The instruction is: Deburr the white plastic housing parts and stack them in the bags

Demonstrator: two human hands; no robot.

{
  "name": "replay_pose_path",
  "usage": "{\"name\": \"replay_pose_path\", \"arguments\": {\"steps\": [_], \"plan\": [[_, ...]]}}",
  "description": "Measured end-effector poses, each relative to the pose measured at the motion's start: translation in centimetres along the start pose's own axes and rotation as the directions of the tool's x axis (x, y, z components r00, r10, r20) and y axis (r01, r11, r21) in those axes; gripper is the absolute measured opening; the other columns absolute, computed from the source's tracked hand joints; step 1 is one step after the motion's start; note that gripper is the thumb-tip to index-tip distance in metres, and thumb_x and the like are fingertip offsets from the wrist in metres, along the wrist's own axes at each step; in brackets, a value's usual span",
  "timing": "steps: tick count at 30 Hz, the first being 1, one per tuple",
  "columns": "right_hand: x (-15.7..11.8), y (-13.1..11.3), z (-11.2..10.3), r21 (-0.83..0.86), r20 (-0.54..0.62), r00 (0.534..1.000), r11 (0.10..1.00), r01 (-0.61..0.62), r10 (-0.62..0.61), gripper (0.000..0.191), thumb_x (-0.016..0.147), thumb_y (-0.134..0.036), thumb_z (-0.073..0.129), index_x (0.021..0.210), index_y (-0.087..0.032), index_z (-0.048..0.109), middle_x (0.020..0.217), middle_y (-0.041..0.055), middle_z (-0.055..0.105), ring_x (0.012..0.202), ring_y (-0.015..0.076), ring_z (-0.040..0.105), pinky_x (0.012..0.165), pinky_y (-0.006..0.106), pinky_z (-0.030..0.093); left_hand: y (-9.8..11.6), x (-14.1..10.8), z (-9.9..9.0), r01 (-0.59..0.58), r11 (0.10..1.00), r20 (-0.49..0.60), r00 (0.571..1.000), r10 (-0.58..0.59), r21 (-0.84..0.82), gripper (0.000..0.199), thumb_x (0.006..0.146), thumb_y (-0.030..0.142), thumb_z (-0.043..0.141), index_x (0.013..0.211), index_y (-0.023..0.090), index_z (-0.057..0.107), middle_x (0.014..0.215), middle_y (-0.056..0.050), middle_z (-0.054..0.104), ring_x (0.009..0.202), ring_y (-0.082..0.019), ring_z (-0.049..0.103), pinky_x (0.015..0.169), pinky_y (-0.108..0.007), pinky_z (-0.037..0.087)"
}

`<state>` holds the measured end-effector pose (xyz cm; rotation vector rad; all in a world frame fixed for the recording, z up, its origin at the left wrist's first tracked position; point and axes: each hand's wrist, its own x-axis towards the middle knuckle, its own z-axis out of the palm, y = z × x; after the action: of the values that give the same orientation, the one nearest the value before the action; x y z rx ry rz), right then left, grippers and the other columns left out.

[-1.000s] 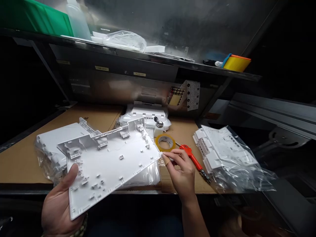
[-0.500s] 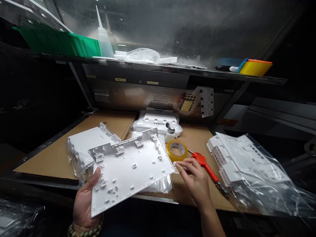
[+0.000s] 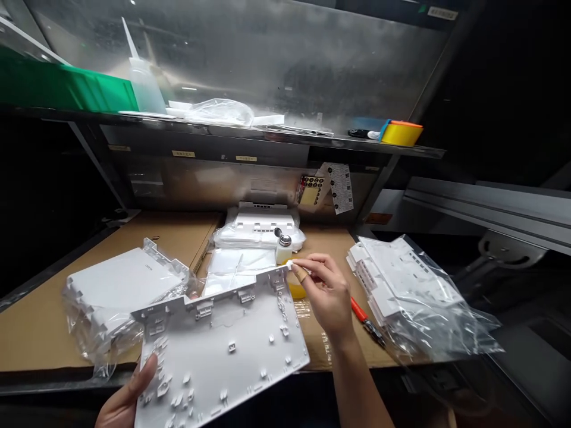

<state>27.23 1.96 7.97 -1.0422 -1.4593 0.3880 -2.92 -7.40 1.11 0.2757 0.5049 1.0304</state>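
Pinching: right hand [image 3: 328, 297] holds a white wad [image 3: 289, 264] to the far right corner of the panel [image 3: 205, 351].
Bracing: left hand [image 3: 125, 399] grips its left edge.
Care: light fingertip pressure, firm support.

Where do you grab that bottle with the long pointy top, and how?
I'd hold the bottle by its wide body, coming from the front. It stands upright, so a hand could wrap around it. The spout looks too thin for a steady grip, and the green bin sits close on the left.
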Motion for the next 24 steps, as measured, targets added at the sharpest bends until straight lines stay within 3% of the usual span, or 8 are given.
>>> {"name": "replay_pose_path", "arguments": {"steps": [2, 4, 9, 13, 17, 20, 24], "plan": [[-0.1, 0.5, -0.2, 0.006, -0.004, 1.0, 1.0, -0.015, 0.015, 0.014, 0.094, -0.027, 0.069, 0.103, -0.027, 0.08, 0.101, 0.0036, 0.064, 0.086, 0.0143, 0.064, 0.067, 0.026, 0.052, 0.0, -0.2, 0.2, 0.104, 0.992, -0.102, 0.989, -0.11, -0.064, 0.066, 0.084, 0.057, 0.065, 0.147, 0.042, 0.05, 0.137, -0.002, 0.066, 0.136, -0.045, 0.047, 0.116, -0.064, 0.041], [-0.3, 1.1, -0.4, 0.025, 0.016, 1.0, 1.0, -0.019, 0.018, 0.014, 0.094, -0.027, 0.069, 0.104, -0.027, 0.08, 0.102, 0.0036, 0.064, 0.086, 0.0145, 0.064, 0.068, 0.026, 0.053, 0.1, -0.4, 0.3, 0.092, 0.992, -0.177, 0.978, -0.106, -0.085, 0.068, 0.086, 0.054, 0.066, 0.15, 0.038, 0.048, 0.136, -0.006, 0.067, 0.133, -0.045, 0.051, 0.113, -0.065, 0.044], [0.0, 2.5, -0.6, -0.112, -0.005, 0.997, 0.991, -0.074, 0.073, 0.012, 0.093, -0.028, 0.071, 0.097, -0.024, 0.081, 0.096, 0.0021, 0.064, 0.063, 0.0091, 0.056, 0.058, 0.026, 0.048, -0.9, 0.1, 1.9, -0.212, 0.977, -0.235, 0.951, 0.202, -0.017, 0.073, 0.094, 0.027, 0.063, 0.156, 0.045, 0.029, 0.133, -0.005, 0.071, 0.125, -0.039, 0.06, 0.112, -0.06, 0.046], [-0.5, -0.9, 1.3, -0.039, 0.005, 0.996, 0.996, 0.084, -0.084, 0.013, 0.093, -0.022, 0.07, 0.102, -0.025, 0.08, 0.099, 0.0038, 0.064, 0.08, 0.0134, 0.064, 0.067, 0.025, 0.054, -2.6, 1.5, 5.6, -0.366, 0.928, -0.255, 0.892, 0.373, 0.076, 0.096, 0.088, 0.008, 0.07, 0.156, 0.053, 0.019, 0.136, 0.0, 0.069, 0.124, -0.032, 0.063, 0.116, -0.049, 0.045], [-1.8, -5.7, 4.5, 0.148, 0.108, 0.942, 0.942, 0.301, -0.318, 0.024, 0.092, -0.009, 0.067, 0.11, -0.021, 0.077, 0.103, 0.0054, 0.064, 0.08, 0.0121, 0.066, 0.071, 0.024, 0.058, -4.2, 3.2, 8.9, -0.373, 0.922, -0.242, 0.89, 0.388, 0.104, 0.087, 0.086, 0.019, 0.077, 0.152, 0.055, 0.032, 0.148, 0.005, 0.06, 0.138, -0.028, 0.052, 0.118, -0.041, 0.04], [-1.9, -6.2, 5.8, 0.166, 0.131, 0.919, 0.922, 0.35, -0.373, 0.032, 0.092, -0.006, 0.065, 0.117, -0.022, 0.074, 0.107, 0.0057, 0.064, 0.078, 0.0114, 0.066, 0.071, 0.025, 0.057, -4.8, 3.6, 10.0, -0.362, 0.929, -0.229, 0.9, 0.371, 0.079, 0.076, 0.085, 0.024, 0.079, 0.146, 0.054, 0.045, 0.152, 0.007, 0.056, 0.144, -0.028, 0.046, 0.12, -0.039, 0.036], [-1.4, -5.5, 5.6, 0.106, 0.038, 0.943, 0.94, 0.325, -0.33, 0.028, 0.091, -0.006, 0.067, 0.111, -0.023, 0.076, 0.101, 0.0048, 0.064, 0.08, 0.0124, 0.067, 0.071, 0.025, 0.057, -4.9, 3.7, 10.8, -0.365, 0.93, -0.265, 0.892, 0.366, 0.055, 0.075, 0.084, 0.02, 0.079, 0.143, 0.055, 0.048, 0.149, 0.01, 0.059, 0.147, -0.026, 0.042, 0.121, -0.037, 0.034]]}}
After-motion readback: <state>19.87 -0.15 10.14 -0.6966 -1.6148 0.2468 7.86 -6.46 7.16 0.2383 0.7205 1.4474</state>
